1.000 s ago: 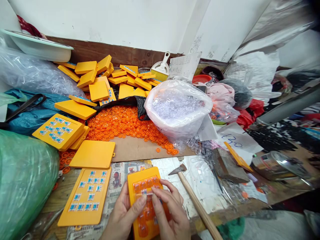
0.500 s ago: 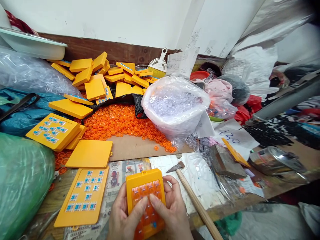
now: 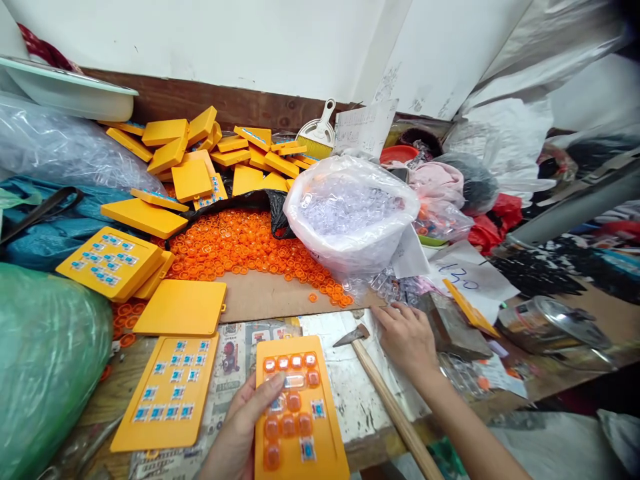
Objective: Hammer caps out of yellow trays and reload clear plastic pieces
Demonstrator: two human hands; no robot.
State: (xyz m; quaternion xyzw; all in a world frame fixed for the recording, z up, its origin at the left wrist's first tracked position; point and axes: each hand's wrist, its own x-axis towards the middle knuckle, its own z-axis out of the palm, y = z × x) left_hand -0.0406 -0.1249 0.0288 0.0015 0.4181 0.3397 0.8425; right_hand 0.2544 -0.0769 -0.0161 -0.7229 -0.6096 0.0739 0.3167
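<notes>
My left hand [image 3: 245,421] is closed around the left edge of a yellow keypad panel [image 3: 327,443], with the thumb resting on its face. The panel carries orange see-through keycaps [image 3: 289,425] and several bare blue-and-clear switches [image 3: 307,449]. My right hand [image 3: 407,337] reaches out over the white board beyond the hammer [image 3: 380,380]. Its fingers are stretched forward and somewhat apart beside small clear plastic pieces [image 3: 387,285]; whether they touch them I cannot tell. Nothing shows in that hand.
Another yellow panel with switches [image 3: 167,380] lies at left, below a plain one [image 3: 183,307]. Loose orange rings [image 3: 240,243] spread behind, beside a bag of clear pieces [image 3: 350,247]. Yellow cases [image 3: 193,180] are heaped at the back. A metal pot [image 3: 555,323] stands right.
My right hand has let go of the panel and moved right and away, past the hammer. The left hand alone now holds the panel, its face turned more into view.
</notes>
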